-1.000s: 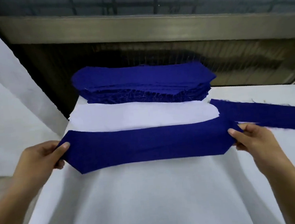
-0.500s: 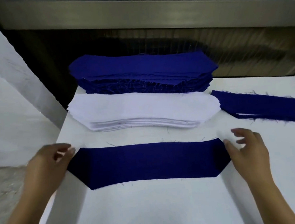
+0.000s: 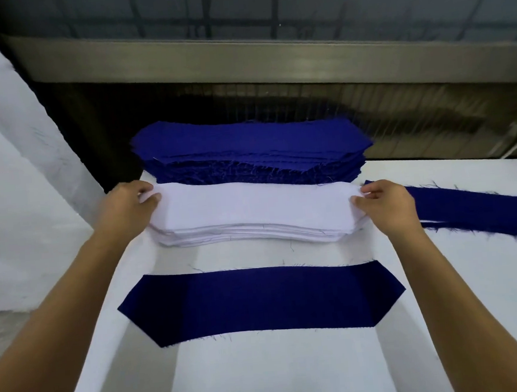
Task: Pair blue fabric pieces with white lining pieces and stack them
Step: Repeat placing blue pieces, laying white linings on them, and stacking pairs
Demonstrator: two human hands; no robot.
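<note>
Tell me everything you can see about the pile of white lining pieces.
The white lining stack is a low pile of thin, pale fabric sheets, long with tapered ends, front edges slightly wavy. It lies flat on the white table, just in front of the blue fabric stack and behind a single blue piece. The left hand pinches the top sheet at its left end, the right hand at its right end.

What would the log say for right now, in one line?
stage: grasp | left hand: pinches top white piece | right hand: pinches same piece | blue piece: flat on table, uncovered
</note>
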